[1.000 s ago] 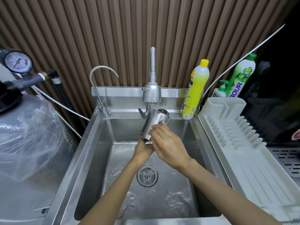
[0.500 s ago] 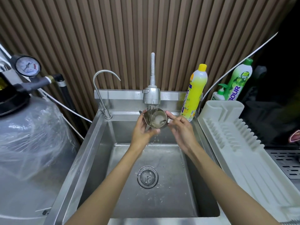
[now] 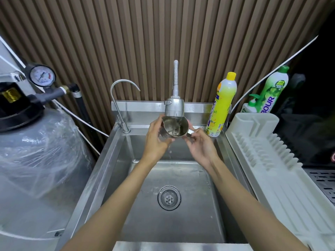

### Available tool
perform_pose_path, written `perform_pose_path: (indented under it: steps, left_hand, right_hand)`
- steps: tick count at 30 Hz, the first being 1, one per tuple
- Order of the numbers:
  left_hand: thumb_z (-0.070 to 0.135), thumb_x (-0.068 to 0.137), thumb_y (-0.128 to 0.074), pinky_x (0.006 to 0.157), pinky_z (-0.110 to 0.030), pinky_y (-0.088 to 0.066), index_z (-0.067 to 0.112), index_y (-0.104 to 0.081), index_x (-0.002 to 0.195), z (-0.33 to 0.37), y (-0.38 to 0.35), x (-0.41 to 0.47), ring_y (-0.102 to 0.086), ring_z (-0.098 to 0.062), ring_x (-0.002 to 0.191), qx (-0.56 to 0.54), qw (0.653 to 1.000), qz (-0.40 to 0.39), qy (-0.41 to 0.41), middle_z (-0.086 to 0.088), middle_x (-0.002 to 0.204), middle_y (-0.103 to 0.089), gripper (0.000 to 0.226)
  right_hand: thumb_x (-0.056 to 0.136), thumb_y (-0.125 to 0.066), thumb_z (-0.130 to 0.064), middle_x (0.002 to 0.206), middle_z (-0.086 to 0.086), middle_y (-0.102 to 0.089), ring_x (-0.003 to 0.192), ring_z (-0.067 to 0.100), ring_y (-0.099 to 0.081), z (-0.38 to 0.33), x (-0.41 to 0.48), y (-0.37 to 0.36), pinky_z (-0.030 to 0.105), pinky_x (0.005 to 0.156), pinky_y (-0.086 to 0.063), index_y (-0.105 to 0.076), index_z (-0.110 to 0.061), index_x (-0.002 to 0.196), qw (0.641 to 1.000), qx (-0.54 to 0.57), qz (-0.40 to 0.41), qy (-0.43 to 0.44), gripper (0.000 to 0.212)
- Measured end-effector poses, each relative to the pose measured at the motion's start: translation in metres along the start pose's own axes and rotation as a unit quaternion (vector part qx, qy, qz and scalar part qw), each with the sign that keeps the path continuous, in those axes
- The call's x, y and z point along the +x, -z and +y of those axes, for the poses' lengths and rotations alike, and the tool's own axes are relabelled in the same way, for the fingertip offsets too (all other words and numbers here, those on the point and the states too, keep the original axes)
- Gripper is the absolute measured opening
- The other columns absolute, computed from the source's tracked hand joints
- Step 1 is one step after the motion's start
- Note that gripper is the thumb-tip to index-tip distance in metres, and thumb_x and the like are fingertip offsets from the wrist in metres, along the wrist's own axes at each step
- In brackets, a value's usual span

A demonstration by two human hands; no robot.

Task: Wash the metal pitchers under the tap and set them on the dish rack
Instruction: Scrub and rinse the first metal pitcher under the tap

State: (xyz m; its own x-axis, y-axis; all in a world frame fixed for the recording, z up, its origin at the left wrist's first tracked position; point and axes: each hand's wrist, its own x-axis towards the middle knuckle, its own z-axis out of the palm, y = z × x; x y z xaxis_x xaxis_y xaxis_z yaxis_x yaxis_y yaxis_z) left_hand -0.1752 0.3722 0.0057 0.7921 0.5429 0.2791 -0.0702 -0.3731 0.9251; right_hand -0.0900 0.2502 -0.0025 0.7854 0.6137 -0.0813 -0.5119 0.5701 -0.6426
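Pitcher: The small shiny stainless-steel pitcher (image 3: 174, 127) is held right under the grey spray-head tap (image 3: 174, 107), with its mouth tipped toward the camera. Water runs in from the tap.
Left hand: The left hand (image 3: 155, 142) cups the pitcher's body, fingers curled round the wall on the spout side.
Right hand: The right hand (image 3: 201, 147) pinches the thin metal handle (image 3: 189, 132) at its fingertips. The palm is turned up and sits clear of the body.
Runoff: A thin trickle falls from just below the left fingers into the stainless-steel sink (image 3: 116, 160).
Stage: By the look of it this is mid-rinse, with the pitcher not yet on the rack.
Feel: The pitcher looks rigid and light, and it will likely get heavier as it fills. Wet polished steel is slick, so a bare-wall grip could slide.
Toughness: It is probably not fragile, though a drop would clatter and might dent it.
Best hold: The handle at the right fingertips looks the surest grip. A fuller hook through it would likely beat a pinch, with the left fingers steadying the wall.
Rack: The white ribbed plastic dish rack (image 3: 272, 169) sits well outside the right fingers, beyond the sink's edge.
Next call: Tipping the water out first seems wise, because a full pitcher carried by a pinched handle could twist.
Bystander: A tall yellow detergent bottle (image 3: 223, 104) stands just beyond the right fingertips, so a wide swing toward the rack could clip it.
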Motion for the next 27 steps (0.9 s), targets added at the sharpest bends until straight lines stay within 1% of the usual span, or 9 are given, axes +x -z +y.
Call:
perform_pose_path:
  steps: [2,5,10,12,14,17,21,23,27]
  left_hand:
    - [0.000,0.071,-0.075,0.086,0.012,-0.022,0.014,-0.035,0.141,0.000,0.003,-0.001,-0.040,-0.001,0.116,0.046,0.999,-0.008,-0.028,-0.002,0.137,-0.043,0.082]
    - [0.010,0.073,-0.076,0.086,0.011,-0.023,0.017,-0.032,0.142,0.002,0.008,-0.006,-0.039,-0.002,0.120,0.069,0.995,-0.054,-0.052,0.005,0.135,-0.044,0.083]
    - [0.032,0.072,-0.077,0.098,-0.013,-0.029,0.016,-0.035,0.142,-0.006,0.012,-0.014,-0.039,0.000,0.120,0.114,0.992,-0.051,-0.018,0.010,0.130,-0.045,0.083]
    - [0.041,0.071,-0.076,0.093,-0.011,-0.035,0.015,-0.042,0.138,-0.011,0.011,-0.021,-0.049,-0.004,0.116,0.112,0.993,-0.038,0.013,0.008,0.128,-0.054,0.080]
    - [0.045,0.071,-0.074,0.079,0.000,-0.039,0.016,-0.052,0.125,-0.014,0.006,-0.030,-0.061,-0.004,0.099,0.104,0.994,-0.025,0.036,0.008,0.111,-0.064,0.066]
    - [0.034,0.076,-0.072,0.066,0.006,-0.040,0.025,-0.056,0.112,-0.018,-0.006,-0.043,-0.058,0.009,0.080,0.047,0.995,-0.016,0.084,0.008,0.096,-0.064,0.040]
    - [0.017,0.079,-0.071,0.067,-0.003,-0.047,0.017,-0.048,0.110,-0.023,-0.022,-0.049,-0.059,0.007,0.084,-0.091,0.985,-0.019,0.147,-0.004,0.109,-0.063,0.039]
    - [0.010,0.078,-0.071,0.066,-0.005,-0.048,0.014,-0.045,0.106,-0.022,-0.027,-0.045,-0.063,0.007,0.081,-0.128,0.980,-0.014,0.153,-0.008,0.110,-0.064,0.039]
    - [0.003,0.077,-0.071,0.068,-0.008,-0.050,0.021,-0.040,0.098,-0.018,-0.035,-0.032,-0.065,0.007,0.078,-0.166,0.975,-0.023,0.144,-0.006,0.104,-0.064,0.041]
  right_hand:
    - [0.087,-0.035,0.009,0.101,0.010,-0.067,0.098,0.023,-0.058,0.003,-0.003,0.000,0.039,0.107,-0.038,-0.054,-0.010,0.043,1.000,0.016,0.007,-0.018,0.051]
    - [0.089,-0.035,0.004,0.097,0.014,-0.062,0.102,0.025,-0.057,0.006,-0.010,0.004,0.039,0.103,-0.042,-0.065,-0.010,0.052,0.999,0.010,0.009,-0.041,0.050]
    - [0.091,-0.046,-0.007,0.107,0.021,-0.064,0.104,0.030,-0.062,0.004,-0.011,0.025,0.039,0.082,-0.058,-0.057,-0.003,0.088,0.993,-0.087,0.010,-0.083,0.012]
    - [0.091,-0.053,-0.011,0.110,0.020,-0.066,0.100,0.028,-0.067,-0.001,-0.013,0.031,0.040,0.078,-0.058,-0.057,-0.003,0.098,0.985,-0.145,0.011,-0.091,0.012]
    - [0.090,-0.056,-0.012,0.107,0.017,-0.069,0.093,0.026,-0.070,-0.010,-0.016,0.029,0.042,0.074,-0.059,-0.059,-0.001,0.102,0.972,-0.217,0.015,-0.091,0.017]
    - [0.087,-0.062,-0.014,0.102,0.015,-0.070,0.084,0.023,-0.072,-0.024,-0.019,0.016,0.040,0.063,-0.060,-0.063,0.000,0.095,0.929,-0.357,0.045,-0.082,0.015]
    - [0.085,-0.066,-0.015,0.088,0.006,-0.072,0.079,0.017,-0.069,-0.042,-0.019,-0.007,0.031,0.053,-0.058,-0.058,-0.010,0.074,0.866,-0.493,0.067,-0.042,0.014]
    - [0.085,-0.065,-0.015,0.085,0.007,-0.071,0.080,0.015,-0.065,-0.047,-0.019,-0.016,0.031,0.057,-0.056,-0.056,-0.014,0.067,0.843,-0.532,0.080,-0.010,0.020]
    - [0.082,-0.061,-0.013,0.094,0.013,-0.072,0.084,0.019,-0.062,-0.054,-0.017,-0.027,0.036,0.067,-0.053,-0.051,-0.017,0.058,0.808,-0.577,0.107,0.062,0.027]
